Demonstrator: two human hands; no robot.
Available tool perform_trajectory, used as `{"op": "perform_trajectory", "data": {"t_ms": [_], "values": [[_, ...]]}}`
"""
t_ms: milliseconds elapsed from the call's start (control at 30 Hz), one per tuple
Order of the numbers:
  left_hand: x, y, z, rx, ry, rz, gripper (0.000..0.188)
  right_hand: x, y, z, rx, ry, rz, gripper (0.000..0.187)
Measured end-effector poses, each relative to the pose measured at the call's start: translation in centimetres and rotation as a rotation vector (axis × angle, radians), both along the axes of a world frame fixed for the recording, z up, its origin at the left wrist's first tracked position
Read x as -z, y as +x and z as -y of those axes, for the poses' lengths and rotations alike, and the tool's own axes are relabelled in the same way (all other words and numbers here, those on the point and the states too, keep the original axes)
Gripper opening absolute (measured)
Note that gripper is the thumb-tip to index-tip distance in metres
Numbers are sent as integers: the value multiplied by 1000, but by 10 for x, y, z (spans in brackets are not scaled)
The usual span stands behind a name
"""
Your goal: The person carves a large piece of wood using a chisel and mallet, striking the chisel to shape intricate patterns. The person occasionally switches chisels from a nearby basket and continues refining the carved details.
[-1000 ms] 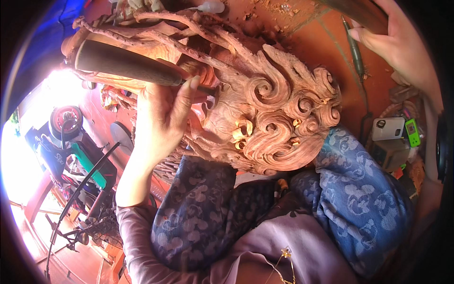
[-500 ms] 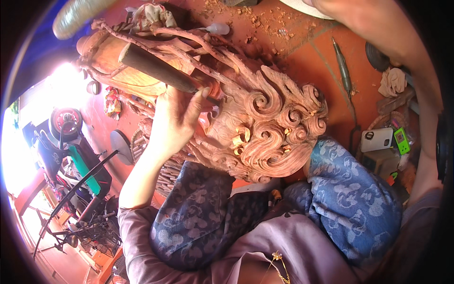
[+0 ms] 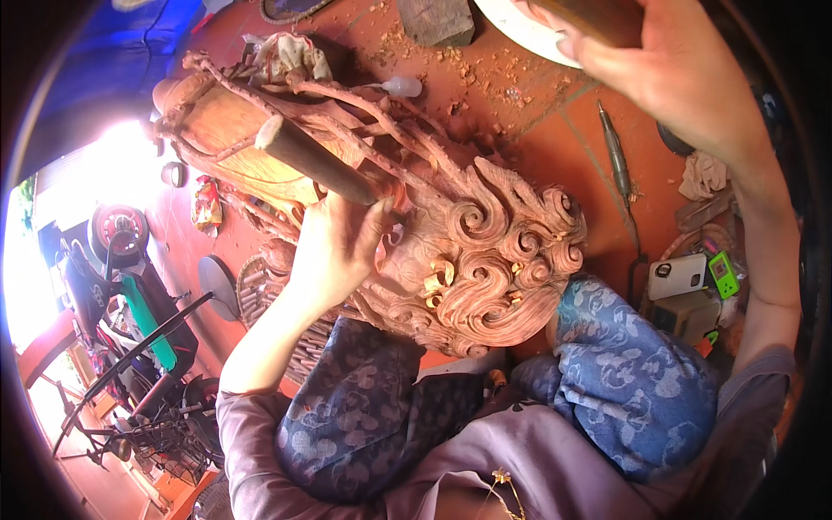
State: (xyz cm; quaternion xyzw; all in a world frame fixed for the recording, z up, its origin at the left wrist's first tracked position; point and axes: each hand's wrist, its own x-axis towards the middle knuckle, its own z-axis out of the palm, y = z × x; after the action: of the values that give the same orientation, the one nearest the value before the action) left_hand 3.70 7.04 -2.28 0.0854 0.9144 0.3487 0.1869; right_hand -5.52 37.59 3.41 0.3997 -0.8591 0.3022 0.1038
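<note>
A large reddish wood carving (image 3: 485, 251) with curled, wave-like scrolls and branch-like strands lies in front of me, against my legs. My left hand (image 3: 334, 247) rests at its middle, fingers wrapped round the lower end of a chisel (image 3: 316, 160). The chisel's thick brown wooden handle slants up to the left; its tip is hidden in the carving's hollow. At the top right, away from the carving, my right hand (image 3: 650, 74) grips a brown wooden mallet (image 3: 598, 17), partly cut off by the picture's edge. Pale curled shavings (image 3: 440, 277) sit on the scrolls.
A pen-shaped rotary tool (image 3: 617, 156) with a cord lies on the red tiled floor. Near my right knee are a white phone (image 3: 676, 277) and a green device (image 3: 721, 274). A wood block (image 3: 435, 21) and a white round object (image 3: 520, 30) lie ahead; a motorbike (image 3: 130, 321) stands left.
My right hand has come into view at the top right with the mallet, whose rounded end earlier showed blurred at the top left. My left hand still holds the chisel; the view has shifted.
</note>
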Motion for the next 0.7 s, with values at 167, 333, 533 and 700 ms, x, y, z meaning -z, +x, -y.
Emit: {"op": "perform_trajectory", "data": {"t_ms": [167,333,533,700], "values": [[3,5,-2,44,-10,-110,18,-8,-1,-4,6,20,-4,65],[7,9,-3,33,6,-152,16,-9,11,-6,40,151,-14,61],[-22,3,0,53,447,-164,29,2,25,-23,107,72,114,61],[-63,3,0,-177,990,-105,31,31,29,-53,211,51,309,61]]}}
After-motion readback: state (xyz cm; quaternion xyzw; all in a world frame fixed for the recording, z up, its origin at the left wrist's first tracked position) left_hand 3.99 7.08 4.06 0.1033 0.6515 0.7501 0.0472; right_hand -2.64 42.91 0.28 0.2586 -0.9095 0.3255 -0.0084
